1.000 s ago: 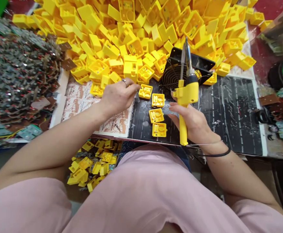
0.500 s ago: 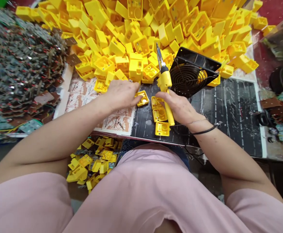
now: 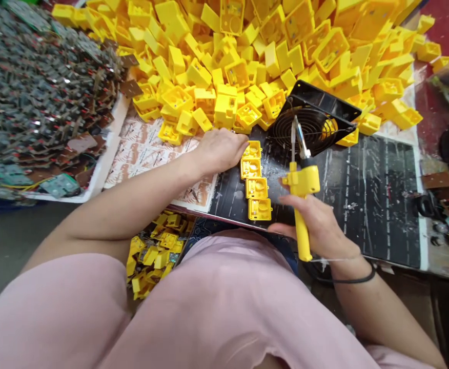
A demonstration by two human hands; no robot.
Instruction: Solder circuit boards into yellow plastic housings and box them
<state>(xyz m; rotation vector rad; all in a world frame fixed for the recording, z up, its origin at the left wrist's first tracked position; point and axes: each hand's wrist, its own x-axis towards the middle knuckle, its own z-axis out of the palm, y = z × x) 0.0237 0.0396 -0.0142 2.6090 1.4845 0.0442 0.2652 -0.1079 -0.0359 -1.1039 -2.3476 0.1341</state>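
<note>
My right hand (image 3: 320, 220) grips a yellow soldering gun (image 3: 306, 182) by its handle. Its metal tip points away from me, in front of a black fan. Just left of it, several open yellow plastic cases (image 3: 256, 188) stand in a column on the black mat. My left hand (image 3: 222, 149) is at the far end of that column, its fingers closed at the left edge of the farthest case (image 3: 253, 149). The fingertips are partly hidden behind the hand.
A large heap of yellow cases (image 3: 197, 74) covers the back of the table. The black fan (image 3: 305, 125) stands in front of it. Stacked circuit boards (image 3: 47, 102) fill a white tray at the left. More yellow pieces (image 3: 159, 251) lie below the table edge.
My left hand has moved right, bringing a case to the far end of the column. My right hand has drawn the soldering gun back toward me and to the right.
</note>
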